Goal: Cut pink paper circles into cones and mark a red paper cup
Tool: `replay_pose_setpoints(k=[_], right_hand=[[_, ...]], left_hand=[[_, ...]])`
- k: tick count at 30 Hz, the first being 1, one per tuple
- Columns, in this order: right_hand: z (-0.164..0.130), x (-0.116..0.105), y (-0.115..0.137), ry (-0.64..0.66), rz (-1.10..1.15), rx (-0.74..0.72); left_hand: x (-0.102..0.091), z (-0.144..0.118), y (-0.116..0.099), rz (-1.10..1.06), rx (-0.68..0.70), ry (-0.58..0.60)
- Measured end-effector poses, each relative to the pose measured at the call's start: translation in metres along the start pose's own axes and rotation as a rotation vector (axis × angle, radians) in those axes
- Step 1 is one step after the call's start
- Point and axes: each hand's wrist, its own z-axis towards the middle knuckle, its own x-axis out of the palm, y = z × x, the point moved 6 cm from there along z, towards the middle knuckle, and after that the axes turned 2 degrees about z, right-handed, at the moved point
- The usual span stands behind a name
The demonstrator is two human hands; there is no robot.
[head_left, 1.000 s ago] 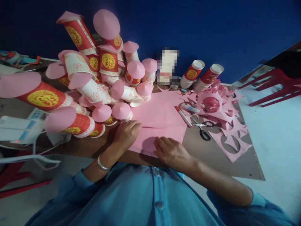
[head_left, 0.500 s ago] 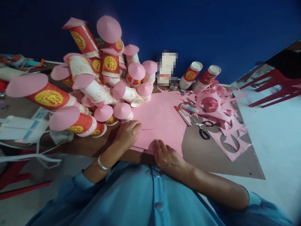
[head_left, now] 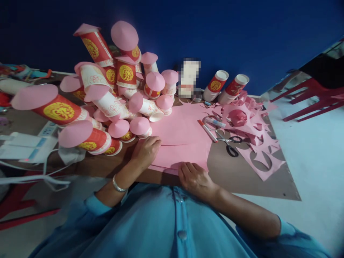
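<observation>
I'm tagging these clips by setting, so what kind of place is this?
Probably a makeshift craft table in a plain room. Pink paper sheets lie under both hands, scissors sit beside pink offcuts, and a pile of paper cups topped with pink cones stands against a blue wall.

dim, soft, edges stretched

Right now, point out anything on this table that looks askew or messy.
The pile of paper cups with pink cone lids leans every way, several tipped on their sides. Pink paper offcuts lie strewn beside the scissors. The pink sheet under both hands overhangs the table's near edge.
</observation>
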Motion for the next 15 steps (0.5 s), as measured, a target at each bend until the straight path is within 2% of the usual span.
replay_pose_setpoints(k=[15], right_hand=[[-0.0047,0.003,-0.0046,0.037,0.084,-0.023]], left_hand=[[0.0077,-0.0011,0.0044,0.019,0.008,0.035]])
